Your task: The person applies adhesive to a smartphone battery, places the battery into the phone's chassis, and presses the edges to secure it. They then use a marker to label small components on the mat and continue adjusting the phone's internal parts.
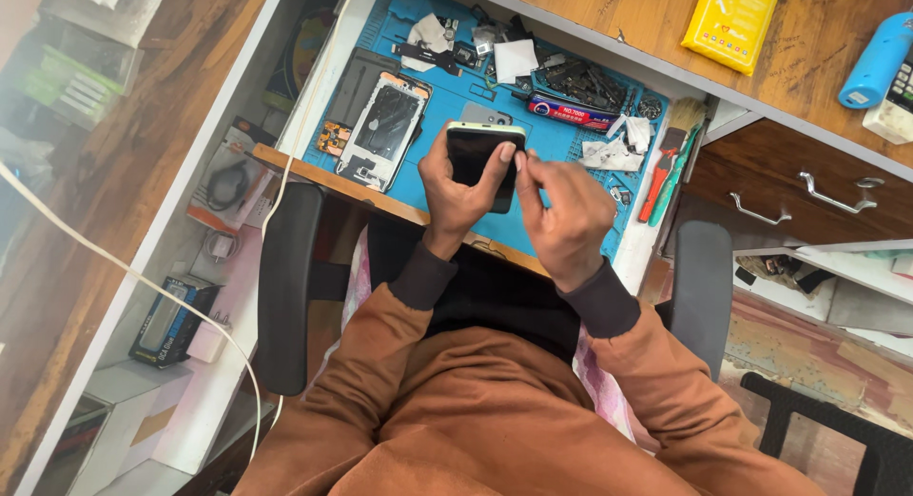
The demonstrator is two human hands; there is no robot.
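Two bare hands meet over a dark smartphone (483, 163) at the centre of the frame, above the near edge of a blue repair mat (533, 225). Left hand (456, 196): fingers curled around the phone from below and from its left side, thumb laid across the lower right part of the dark screen, so the phone is gripped and lifted clear of the mat. Right hand (566, 215): fingers bent inward, thumb and forefinger pinched together at the phone's right edge; whether anything is held between them cannot be told.

Left of the hands, on the mat, lies an opened phone body (385, 125) with its inner parts exposed. At the top of the mat sit scattered small parts (580, 82) and white wipes (613, 149). At the mat's right edge lie a brush (677, 125) and a green-handled tool (673, 177), just beside each other. Upper right of the frame: a yellow packet (732, 19) on the wooden desktop (818, 58), and a drawer with metal handles (799, 196) below it. A white cable (124, 268) crosses the left side. Brown sleeves (456, 401) fill the lower centre, between the black armrests (285, 287) of a chair.
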